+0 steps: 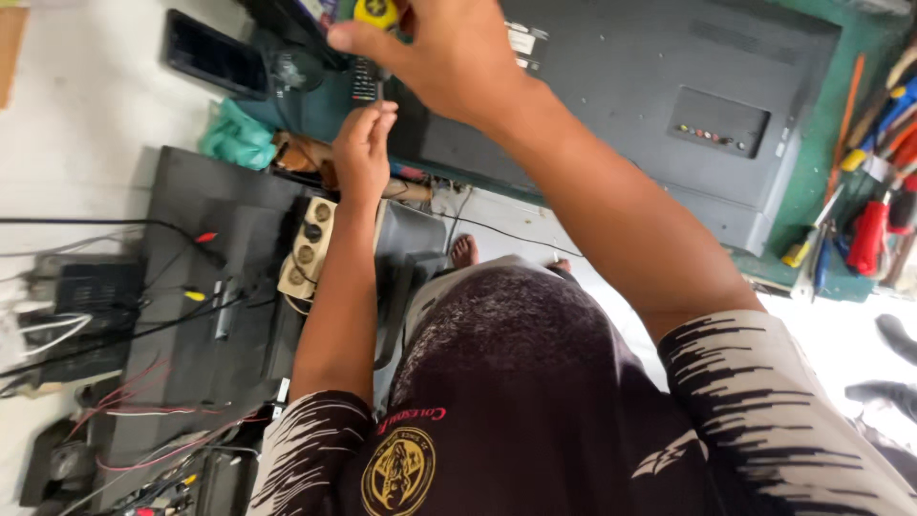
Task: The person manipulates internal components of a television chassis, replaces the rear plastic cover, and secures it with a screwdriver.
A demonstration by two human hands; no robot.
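Your right hand [449,57] is clenched around a screwdriver with a yellow-and-black handle [375,11], its thin metal shaft [379,91] pointing down at the near edge of the flat grey television back panel [611,86] that lies face down on the green-topped workbench [812,239]. Your left hand [363,153] comes up from below, fingertips pinched around the tip of the shaft to steady it; whether they also hold a screw I cannot tell, since the spot is hidden behind the fingers.

To do this well, I judge you should keep the shaft square to the panel, press along its axis with the right palm, and let the left fingers only guide, easing them off once the tip seats.

Outward from the hands: one small dark remote control [363,78] lies just behind the shaft, one black phone-like slab [215,53] near the bench's far left corner, and one crumpled teal cloth [237,136] below it. One cream multi-socket power strip [308,247] sits beside your left forearm, over one dark cabinet [205,315] strewn with wires. At the bench's right edge lies a cluster of red- and blue-handled hand tools [874,225], too overlapped to count. One bare foot [464,251] shows on the floor.
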